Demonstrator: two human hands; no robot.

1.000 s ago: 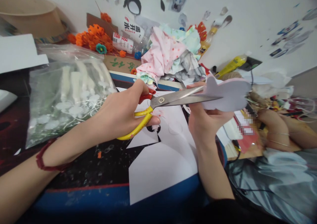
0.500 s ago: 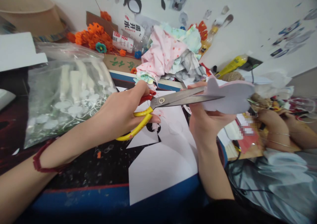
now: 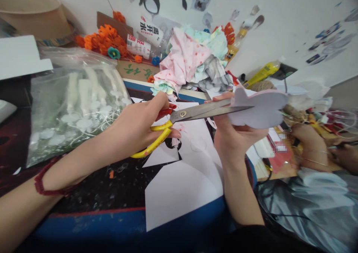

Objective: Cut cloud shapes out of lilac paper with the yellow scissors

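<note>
My left hand is closed around the handles of a pair of scissors, one loop wrapped in yellow and the other in red. The blades stand slightly apart and point right. One blade passes in front of a pale, rounded cutout with a bumpy outline; the other lies at its left edge. My right hand grips this cutout from below and behind, so several fingers are hidden. Below the hands, white paper sheets with cut edges lie on the dark tabletop.
A clear plastic bag of pale pieces lies left. Behind are orange flowers, crumpled patterned cloth and a yellow bottle. At right, another person's arm rests near a cluttered table. A beige tub stands back left.
My hands, the scissors and the cutout hold almost the same place. The other person's far hand, at the right edge, has shifted right and down.
</note>
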